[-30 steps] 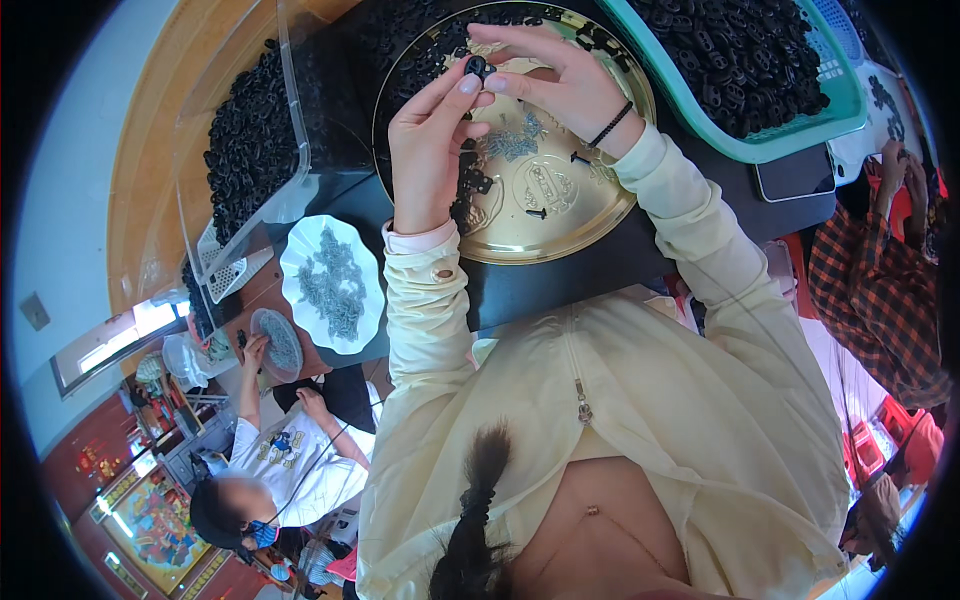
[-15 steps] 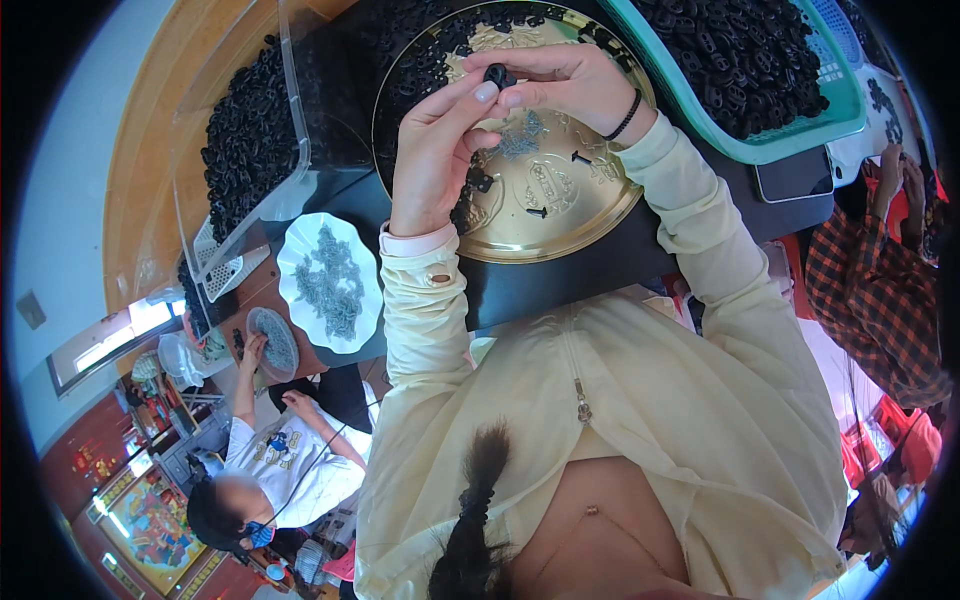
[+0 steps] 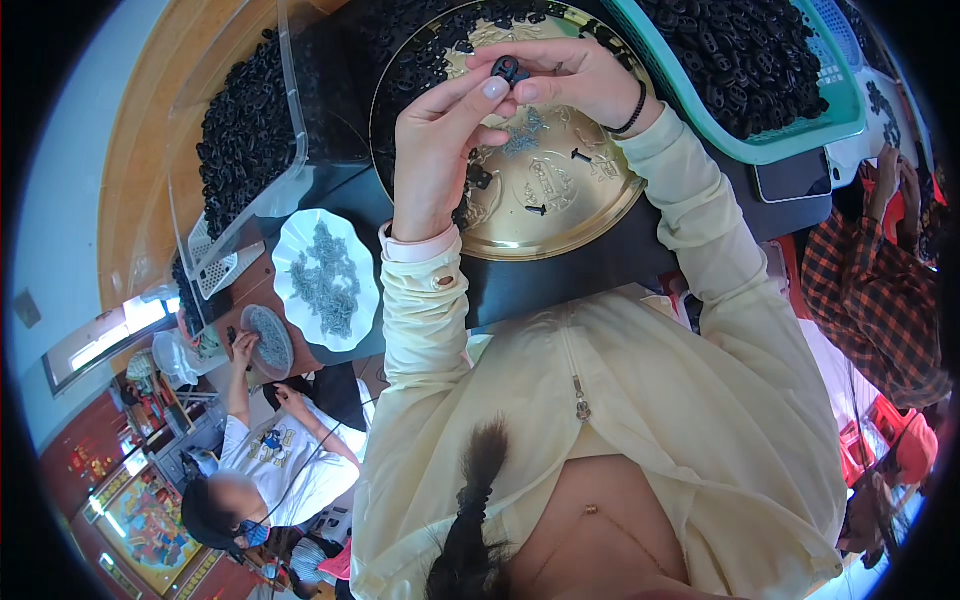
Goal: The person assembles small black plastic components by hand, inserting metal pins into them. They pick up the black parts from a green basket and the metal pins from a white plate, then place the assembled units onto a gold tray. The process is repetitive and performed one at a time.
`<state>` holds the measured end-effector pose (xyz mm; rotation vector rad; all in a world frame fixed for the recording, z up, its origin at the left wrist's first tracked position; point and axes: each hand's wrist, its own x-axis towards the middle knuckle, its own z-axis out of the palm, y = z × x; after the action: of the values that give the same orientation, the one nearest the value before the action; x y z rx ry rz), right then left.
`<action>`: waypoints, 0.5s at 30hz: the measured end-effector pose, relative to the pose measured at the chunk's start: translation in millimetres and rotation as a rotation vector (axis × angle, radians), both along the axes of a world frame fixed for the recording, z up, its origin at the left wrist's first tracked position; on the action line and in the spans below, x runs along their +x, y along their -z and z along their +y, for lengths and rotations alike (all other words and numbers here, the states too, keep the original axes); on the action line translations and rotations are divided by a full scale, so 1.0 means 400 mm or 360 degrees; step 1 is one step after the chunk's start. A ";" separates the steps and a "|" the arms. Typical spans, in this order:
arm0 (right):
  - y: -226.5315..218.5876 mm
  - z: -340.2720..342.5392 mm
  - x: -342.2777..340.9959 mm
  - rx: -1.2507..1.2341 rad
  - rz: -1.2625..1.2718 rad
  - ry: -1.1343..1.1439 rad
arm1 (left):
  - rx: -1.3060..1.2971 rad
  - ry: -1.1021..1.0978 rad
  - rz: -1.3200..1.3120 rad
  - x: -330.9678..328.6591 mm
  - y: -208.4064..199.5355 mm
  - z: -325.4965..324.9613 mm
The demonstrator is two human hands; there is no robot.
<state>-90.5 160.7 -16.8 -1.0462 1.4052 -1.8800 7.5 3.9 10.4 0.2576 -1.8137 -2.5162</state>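
Above a round gold tray [image 3: 590,225], my left hand [image 3: 440,130] and my right hand [image 3: 590,88] meet over a small black plastic cord lock [image 3: 509,70]. My left thumb and fingers pinch it from the left. On its right side my right thumb and fingers close around it, partly hiding it. A patch of small metal springs [image 3: 523,132] lies on the tray below my hands. Two black T-shaped plungers [image 3: 537,210] rest apart on the tray's near right part. Many loose black cord lock pieces [image 3: 420,75] cover the tray's far left side.
A white scalloped plate [image 3: 287,272] of springs sits left of the tray. Beyond it stands a clear box [image 3: 300,150] heaped with black pieces. At right are a green basket [image 3: 765,150] of black parts and a phone [image 3: 792,182]. Co-workers sit left [image 3: 300,460] and right [image 3: 870,290].
My hands have turned the cord lock a little, so its round opening shows more. It has shifted slightly right. The co-worker's hand at left has moved slightly.
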 end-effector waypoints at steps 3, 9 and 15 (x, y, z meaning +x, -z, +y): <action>0.002 0.001 -0.003 -0.0032 0.0019 -0.0017 | 0.0008 0.0017 0.0030 0.001 -0.002 0.002; 0.009 -0.013 0.002 -0.0157 -0.0033 0.0052 | -0.0057 -0.0081 0.0073 0.000 -0.002 0.008; 0.000 -0.008 0.011 0.0091 -0.0083 0.0381 | -0.0227 -0.0320 0.0106 -0.006 0.000 0.009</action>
<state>-86.2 157.6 -17.0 -0.8253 1.6029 -2.0053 5.2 7.6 10.5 0.3295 -1.8304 -2.2245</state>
